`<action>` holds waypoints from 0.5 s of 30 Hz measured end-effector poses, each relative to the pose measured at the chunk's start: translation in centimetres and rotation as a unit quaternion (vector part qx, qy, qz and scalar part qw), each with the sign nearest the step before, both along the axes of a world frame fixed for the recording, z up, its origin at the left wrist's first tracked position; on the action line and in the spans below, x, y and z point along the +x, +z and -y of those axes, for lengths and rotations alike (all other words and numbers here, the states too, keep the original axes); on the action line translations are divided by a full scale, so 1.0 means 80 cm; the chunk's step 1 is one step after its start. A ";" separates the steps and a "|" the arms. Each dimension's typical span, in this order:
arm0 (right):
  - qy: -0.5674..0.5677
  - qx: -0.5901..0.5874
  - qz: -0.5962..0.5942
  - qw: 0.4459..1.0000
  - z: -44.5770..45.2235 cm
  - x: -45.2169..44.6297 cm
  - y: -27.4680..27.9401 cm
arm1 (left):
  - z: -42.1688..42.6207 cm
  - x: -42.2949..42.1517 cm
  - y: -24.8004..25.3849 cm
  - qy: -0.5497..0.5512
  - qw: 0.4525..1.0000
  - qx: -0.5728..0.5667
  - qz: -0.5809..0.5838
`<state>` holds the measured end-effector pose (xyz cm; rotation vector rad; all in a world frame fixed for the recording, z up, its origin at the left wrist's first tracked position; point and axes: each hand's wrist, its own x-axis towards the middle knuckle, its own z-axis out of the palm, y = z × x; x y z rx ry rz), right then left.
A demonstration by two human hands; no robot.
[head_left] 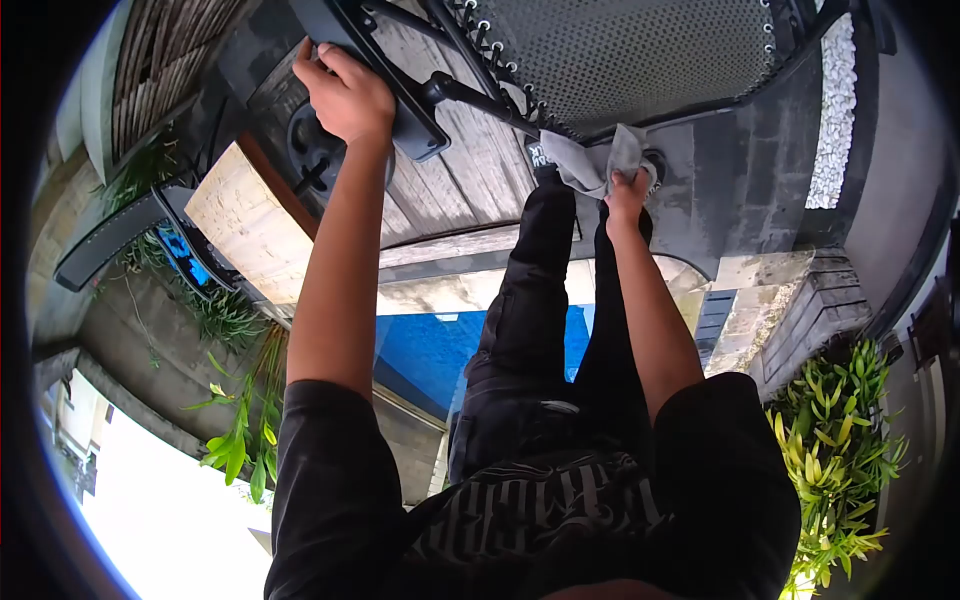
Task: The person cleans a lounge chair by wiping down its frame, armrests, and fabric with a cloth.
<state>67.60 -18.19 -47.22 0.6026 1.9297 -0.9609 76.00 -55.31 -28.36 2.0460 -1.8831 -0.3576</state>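
My left hand point(345, 92) has its fingers curled over the edge of the flat black armrest point(415, 128) of a reclining chair. Dark mesh fabric point(620, 65) is laced with cord loops to the chair's black tube frame point(465, 97). Lower down and to the right, my right hand point(627, 197) is closed on a grey cloth point(575, 165). The cloth hangs loosely to both sides of my fingers, by the mesh's near edge and over my feet. Part of my right fingers is hidden by its folds.
Weathered wooden planks point(430, 195) and dark stone tiles point(740, 190) make up the floor. A black round weight-like disc point(310, 150) lies left, near a pale stone block point(245, 215). Behind my legs is a blue pool point(425, 350). Plants point(840, 450) grow at right; white pebbles point(832, 110) line the far side.
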 end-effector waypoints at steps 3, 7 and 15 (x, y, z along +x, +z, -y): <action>-0.213 -0.081 0.170 0.959 -0.001 0.063 -0.045 | 0.009 0.021 -0.020 -0.037 0.998 -0.042 -0.017; -0.414 -0.201 0.227 0.858 0.039 0.159 -0.180 | 0.023 0.041 -0.033 -0.098 0.993 -0.055 -0.042; -0.702 -0.305 0.233 0.600 0.175 0.132 0.001 | 0.023 0.035 -0.032 -0.091 0.994 -0.048 -0.025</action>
